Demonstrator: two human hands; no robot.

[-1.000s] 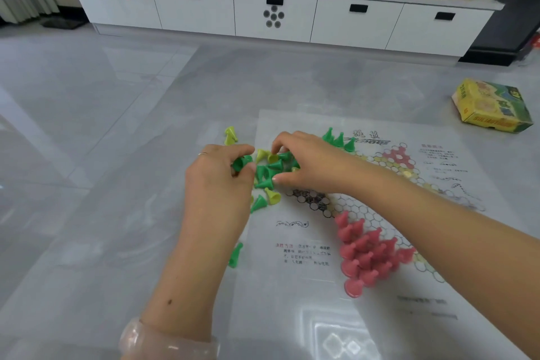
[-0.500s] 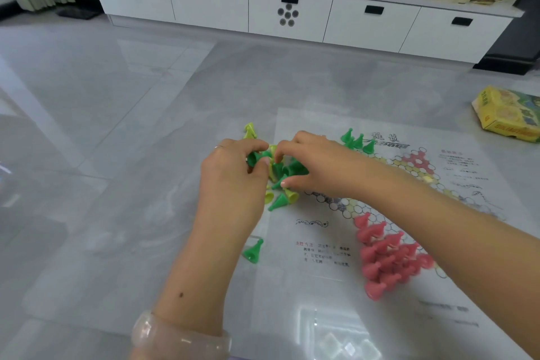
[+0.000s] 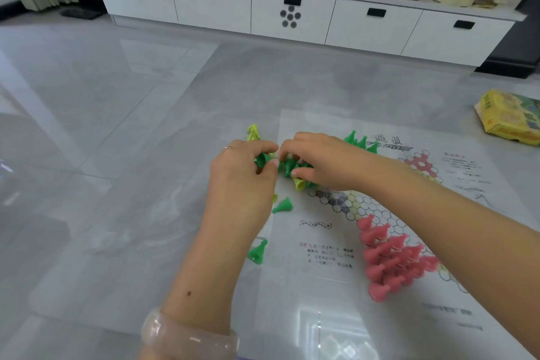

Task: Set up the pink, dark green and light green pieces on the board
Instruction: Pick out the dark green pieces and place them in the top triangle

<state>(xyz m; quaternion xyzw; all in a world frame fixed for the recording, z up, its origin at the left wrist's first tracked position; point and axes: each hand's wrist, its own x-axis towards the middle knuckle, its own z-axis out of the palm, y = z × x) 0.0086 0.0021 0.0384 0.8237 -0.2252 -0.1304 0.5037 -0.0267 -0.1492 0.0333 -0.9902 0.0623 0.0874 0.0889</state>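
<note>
A paper game board (image 3: 327, 295) lies on the floor. Pink pieces (image 3: 391, 257) stand packed in its near right corner zone. A heap of dark green pieces (image 3: 290, 166) and light green pieces (image 3: 299, 184) lies at the board's left edge. My left hand (image 3: 242, 172) grips a dark green piece (image 3: 263, 159) between thumb and curled fingers. My right hand (image 3: 318, 159) curls over the heap, fingers on the green pieces; what it holds is hidden. Three dark green pieces (image 3: 361, 142) stand behind it. Loose green pieces (image 3: 283, 206) (image 3: 258, 253) lie nearer me.
Two light green pieces (image 3: 253, 132) lie on the grey tiled floor left of the board. A yellow game box (image 3: 508, 117) lies at far right. A white drawer cabinet (image 3: 292, 12) with bottles, cans and bags runs along the back wall.
Both hands stay at the green heap, working closer together; my left hand has a dark green piece in its fingers. The camera has shifted slightly.
</note>
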